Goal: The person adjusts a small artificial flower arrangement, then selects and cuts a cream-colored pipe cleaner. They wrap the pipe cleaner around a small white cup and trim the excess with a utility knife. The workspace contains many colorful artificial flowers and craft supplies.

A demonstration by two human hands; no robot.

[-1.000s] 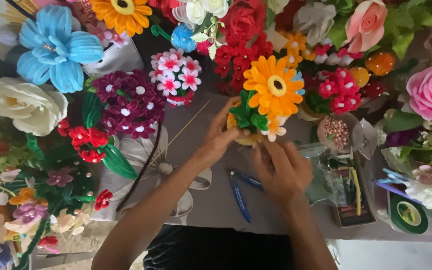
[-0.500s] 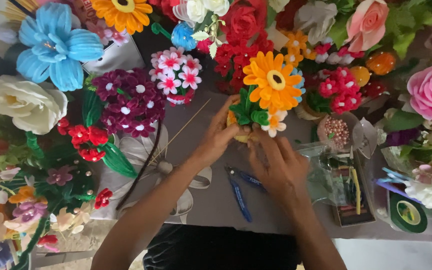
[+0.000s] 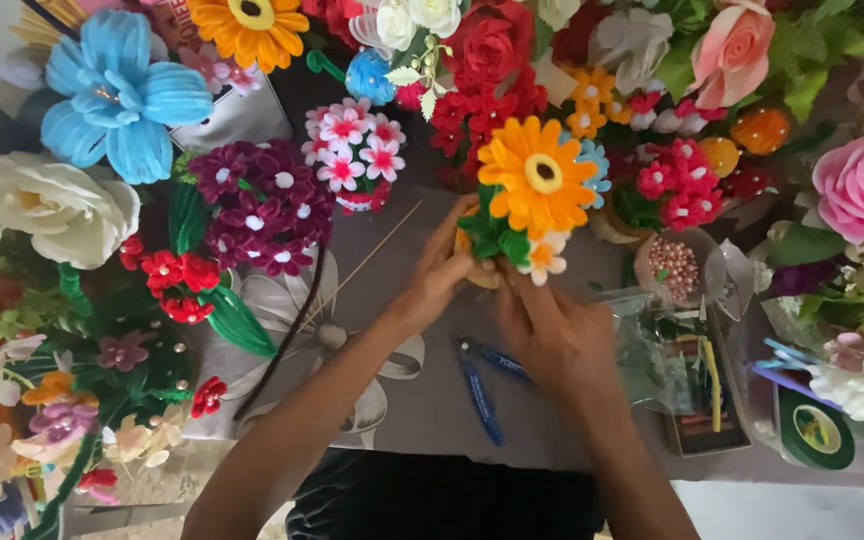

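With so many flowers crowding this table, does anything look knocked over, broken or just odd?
Nothing looks damaged or spilled. The table is crowded but orderly: both hands, left hand and right hand, hold the base of a small bouquet topped by an orange flower. Blue-handled pliers lie loose beside the wrists, and a thin wooden stick lies slanted.

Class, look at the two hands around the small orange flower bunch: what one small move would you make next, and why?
Probably keep the left hand steady on the base and let the right hand press or twist the bottom of the orange flower bunch. Both hands already cup its base, the flowers stand upright above them, and the blue pliers lie unused on the table.
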